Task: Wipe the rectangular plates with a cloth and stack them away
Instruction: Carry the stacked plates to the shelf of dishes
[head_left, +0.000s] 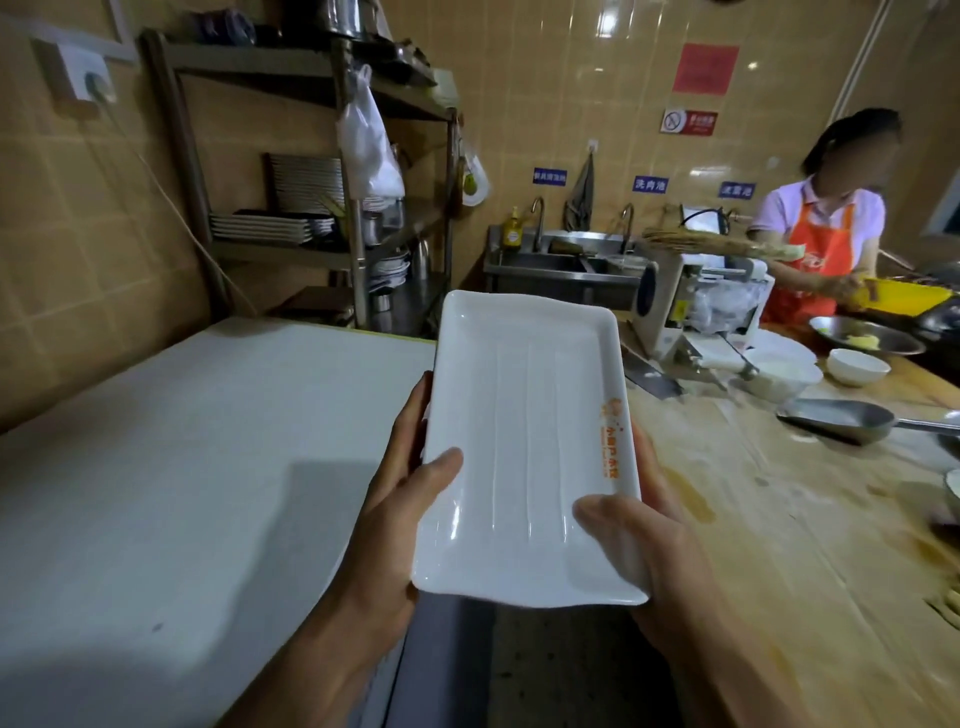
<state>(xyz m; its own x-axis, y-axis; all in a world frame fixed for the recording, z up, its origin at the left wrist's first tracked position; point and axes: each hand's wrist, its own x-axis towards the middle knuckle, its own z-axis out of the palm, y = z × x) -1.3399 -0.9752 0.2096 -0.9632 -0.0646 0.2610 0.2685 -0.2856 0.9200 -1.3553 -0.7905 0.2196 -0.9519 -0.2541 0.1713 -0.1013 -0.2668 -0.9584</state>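
White rectangular plate (524, 447) in both hands' grip, left hand (400, 499), right hand (639, 525), at its long edges.

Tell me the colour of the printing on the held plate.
Orange, on the white plate; head view.

Restaurant kitchen: steel sinks (563, 260), plate-stacked shelving (291, 228), floured worktop (779, 493)
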